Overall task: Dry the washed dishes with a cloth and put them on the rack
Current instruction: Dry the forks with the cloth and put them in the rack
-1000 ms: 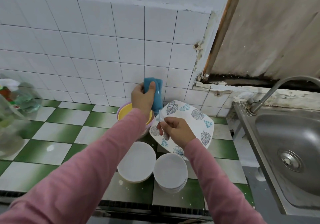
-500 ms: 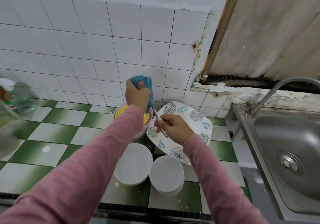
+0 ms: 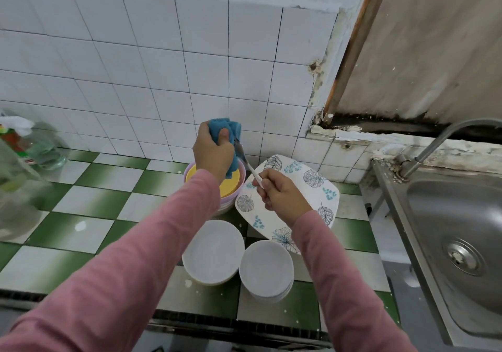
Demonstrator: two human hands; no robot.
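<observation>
My left hand [image 3: 213, 154] grips a blue cloth [image 3: 226, 129] above the stacked pink and yellow bowls [image 3: 232, 186]. My right hand [image 3: 282, 195] pinches the white handle of a metal spoon [image 3: 245, 161], whose upper end sits inside the cloth. Under my right hand lies a square leaf-patterned plate [image 3: 312, 186]. Two stacks of white bowls [image 3: 213, 251] [image 3: 266, 268] stand upside down near the counter's front edge. No rack is in view.
The counter [image 3: 89, 202] is green and white tile, wet in spots, against a white tiled wall [image 3: 163, 66]. Blurred bottles [image 3: 24, 148] stand at the far left. A steel sink [image 3: 456, 229] with a tap [image 3: 434, 145] is at the right.
My left hand has bunched the cloth higher and wrapped it round the spoon's upper end. My right hand has tilted the spoon up toward the cloth.
</observation>
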